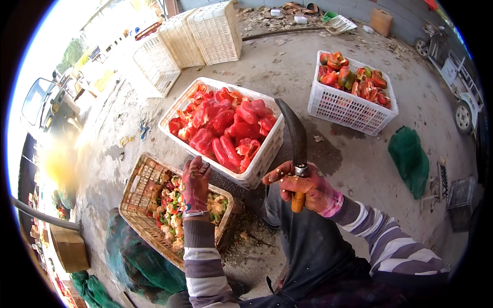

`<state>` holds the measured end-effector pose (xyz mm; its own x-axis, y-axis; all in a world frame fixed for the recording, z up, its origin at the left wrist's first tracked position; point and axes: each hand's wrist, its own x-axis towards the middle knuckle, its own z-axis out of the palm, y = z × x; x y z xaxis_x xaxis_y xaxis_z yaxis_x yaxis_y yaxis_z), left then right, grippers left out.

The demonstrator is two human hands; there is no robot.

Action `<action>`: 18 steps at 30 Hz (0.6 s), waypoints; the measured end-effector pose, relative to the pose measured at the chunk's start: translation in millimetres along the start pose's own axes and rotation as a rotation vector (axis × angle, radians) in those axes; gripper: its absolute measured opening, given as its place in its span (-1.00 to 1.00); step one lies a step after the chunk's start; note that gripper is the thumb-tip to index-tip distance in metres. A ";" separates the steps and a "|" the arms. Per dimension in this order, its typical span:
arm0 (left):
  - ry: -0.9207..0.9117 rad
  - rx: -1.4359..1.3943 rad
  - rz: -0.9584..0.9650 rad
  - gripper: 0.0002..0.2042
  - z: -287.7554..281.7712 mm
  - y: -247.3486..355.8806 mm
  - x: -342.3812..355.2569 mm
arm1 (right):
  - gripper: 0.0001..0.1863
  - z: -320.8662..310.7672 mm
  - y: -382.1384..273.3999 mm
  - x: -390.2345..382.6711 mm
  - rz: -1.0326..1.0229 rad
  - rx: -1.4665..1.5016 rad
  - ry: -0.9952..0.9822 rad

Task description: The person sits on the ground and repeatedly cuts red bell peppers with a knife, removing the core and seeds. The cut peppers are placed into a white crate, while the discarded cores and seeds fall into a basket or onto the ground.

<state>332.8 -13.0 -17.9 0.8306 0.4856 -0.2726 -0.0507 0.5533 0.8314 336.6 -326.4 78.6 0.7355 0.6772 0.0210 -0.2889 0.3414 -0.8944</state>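
Observation:
My gloved right hand (308, 187) grips the wooden handle of a curved knife (292, 131), its blade pointing up. My gloved left hand (195, 182) is open, fingers slightly bent, just below a white crate (267, 156) full of red pepper pieces (221, 120). Beneath the left hand, a tilted brown crate (141, 182) holds pepper cores and seeds (169, 210).
A white crate (349, 110) of mottled peppers stands at right beside a green mesh sack (408, 159). Empty white crates (210, 33) are stacked behind. Dark green netting (133, 251), a cardboard box (69, 246) and a vehicle (49, 108) are at left; a wheeled cart (457, 87) is at right.

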 end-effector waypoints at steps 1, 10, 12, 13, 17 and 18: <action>-0.066 0.061 -0.064 -0.76 -0.4 0.4 -19.3 | -0.75 3.1 4.0 0.8 0.041 0.023 -0.019; 0.161 0.505 0.029 -0.64 -133.7 101.6 -171.7 | -0.72 67.7 30.2 41.7 0.442 0.072 -0.182; 0.286 0.636 0.097 -0.68 -168.1 126.0 -199.9 | -0.71 89.1 26.7 50.9 0.495 0.007 -0.312; 0.336 0.696 0.116 -0.71 -187.6 133.5 -213.3 | -0.74 98.4 29.7 54.3 0.466 -0.020 -0.360; 0.378 0.411 0.076 -0.73 -344.9 105.9 -267.4 | -0.74 129.1 77.2 75.4 0.278 -0.281 -0.489; 0.425 0.389 0.039 -0.73 -360.8 93.9 -272.4 | -0.74 136.8 93.0 79.5 0.334 -0.192 -0.529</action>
<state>-98.3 150.8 -40.2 0.5323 0.7743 -0.3422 0.1979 0.2792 0.9396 284.4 -151.7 58.2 0.2097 0.9728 -0.0987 -0.2986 -0.0324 -0.9538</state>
